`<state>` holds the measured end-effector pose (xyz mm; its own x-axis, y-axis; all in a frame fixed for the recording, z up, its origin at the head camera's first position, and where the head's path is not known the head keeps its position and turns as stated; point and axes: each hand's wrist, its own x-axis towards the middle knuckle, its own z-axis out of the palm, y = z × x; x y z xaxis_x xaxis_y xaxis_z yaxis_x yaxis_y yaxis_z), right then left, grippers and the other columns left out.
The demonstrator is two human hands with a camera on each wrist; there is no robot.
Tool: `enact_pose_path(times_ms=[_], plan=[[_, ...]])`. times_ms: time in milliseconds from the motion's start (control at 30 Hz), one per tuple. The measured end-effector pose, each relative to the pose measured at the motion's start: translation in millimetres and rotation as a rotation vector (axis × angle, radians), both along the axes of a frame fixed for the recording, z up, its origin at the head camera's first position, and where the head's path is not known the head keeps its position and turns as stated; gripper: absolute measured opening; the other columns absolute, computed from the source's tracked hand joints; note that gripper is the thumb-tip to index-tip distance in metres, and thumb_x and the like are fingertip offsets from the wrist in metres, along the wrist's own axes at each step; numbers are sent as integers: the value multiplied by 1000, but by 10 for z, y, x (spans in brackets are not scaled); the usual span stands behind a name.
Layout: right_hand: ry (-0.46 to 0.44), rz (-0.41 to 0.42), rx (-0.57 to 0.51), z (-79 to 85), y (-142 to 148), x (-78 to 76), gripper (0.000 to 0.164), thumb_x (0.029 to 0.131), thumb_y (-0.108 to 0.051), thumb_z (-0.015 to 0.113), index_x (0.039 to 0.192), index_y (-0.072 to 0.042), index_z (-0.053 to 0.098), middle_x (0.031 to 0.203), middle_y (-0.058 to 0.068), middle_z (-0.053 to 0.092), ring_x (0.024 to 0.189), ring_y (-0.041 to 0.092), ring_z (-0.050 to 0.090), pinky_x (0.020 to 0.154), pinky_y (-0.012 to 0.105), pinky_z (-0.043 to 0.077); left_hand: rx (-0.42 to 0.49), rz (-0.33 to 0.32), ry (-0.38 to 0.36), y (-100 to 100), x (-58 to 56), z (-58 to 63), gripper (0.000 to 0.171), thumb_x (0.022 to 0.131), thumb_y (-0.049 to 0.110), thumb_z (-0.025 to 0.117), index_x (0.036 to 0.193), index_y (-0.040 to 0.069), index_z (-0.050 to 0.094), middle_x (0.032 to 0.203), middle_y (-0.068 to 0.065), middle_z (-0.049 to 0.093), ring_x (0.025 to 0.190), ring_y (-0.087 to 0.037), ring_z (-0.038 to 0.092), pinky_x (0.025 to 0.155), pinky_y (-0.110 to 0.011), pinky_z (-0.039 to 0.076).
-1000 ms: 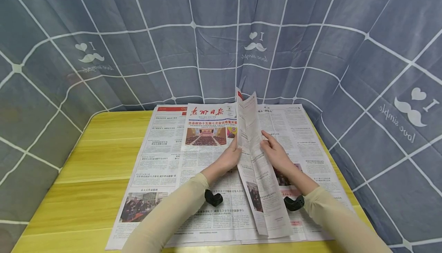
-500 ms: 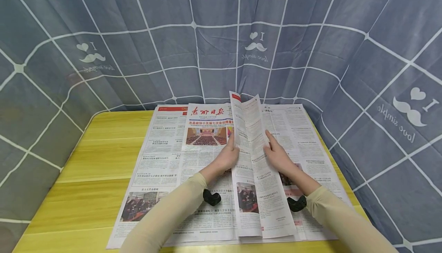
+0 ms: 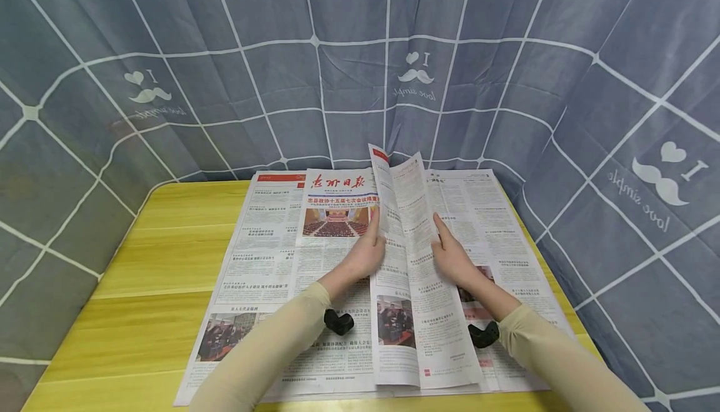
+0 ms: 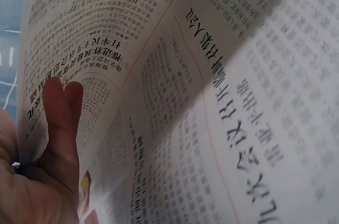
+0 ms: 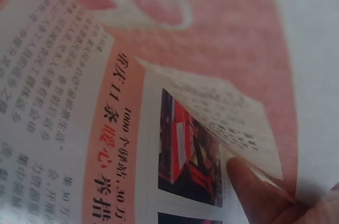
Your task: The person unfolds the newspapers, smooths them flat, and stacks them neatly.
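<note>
In the head view, a newspaper (image 3: 430, 287) stands half raised, its narrow pages parted in a V along a lengthwise crease. My left hand (image 3: 360, 256) pinches its left edge between thumb and fingers; the left wrist view shows those fingers (image 4: 62, 118) against the printed underside. At the right edge, my right hand (image 3: 454, 263) holds the other side near mid-height. Its fingers (image 5: 254, 187) appear at the bottom of the right wrist view, beside a turned-up flap of paper (image 5: 228, 113). Beneath lie spread newspaper pages (image 3: 259, 256) with red headlines and photos.
A yellow wood-grain table (image 3: 135, 293) shows to the left of the pages and in a strip along the right. A grey-blue curtain (image 3: 270, 80) with white lines hangs around the back and sides. Black wrist devices (image 3: 339, 322) sit on both wrists.
My left hand has moved slightly left with the left edge, so the raised newspaper has opened wider and its left page faces up more. The right hand has shifted slightly right.
</note>
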<state>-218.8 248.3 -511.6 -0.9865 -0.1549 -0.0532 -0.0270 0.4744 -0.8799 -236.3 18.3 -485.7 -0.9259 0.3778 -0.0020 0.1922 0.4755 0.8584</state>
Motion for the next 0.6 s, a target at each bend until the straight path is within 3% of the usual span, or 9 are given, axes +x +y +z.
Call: enact_pose_path(times_ms=[433, 500, 600], plan=[[52, -7, -15, 0, 23, 49, 65, 110, -9, 31, 167, -20, 1, 154, 30, 40, 109, 38, 65, 92, 54, 51, 57, -10, 50, -267, 17, 210, 73, 110, 8, 34, 164, 25, -12, 171, -12, -2, 155, -26, 6, 123, -42, 12], [48, -14, -22, 12, 29, 59, 66, 110, -9, 31, 167, -22, 2, 151, 30, 44, 104, 35, 67, 89, 52, 53, 56, -6, 57, -316, 20, 242, 74, 110, 8, 34, 164, 27, -12, 171, -11, -2, 155, -26, 7, 123, -42, 13], [44, -23, -32, 23, 46, 67, 66, 110, -10, 32, 167, -25, 2, 147, 30, 48, 96, 30, 69, 82, 47, 55, 77, -3, 53, -389, 33, 285, 75, 110, 10, 34, 164, 32, -13, 170, -13, 2, 152, -31, 22, 121, -45, 23]])
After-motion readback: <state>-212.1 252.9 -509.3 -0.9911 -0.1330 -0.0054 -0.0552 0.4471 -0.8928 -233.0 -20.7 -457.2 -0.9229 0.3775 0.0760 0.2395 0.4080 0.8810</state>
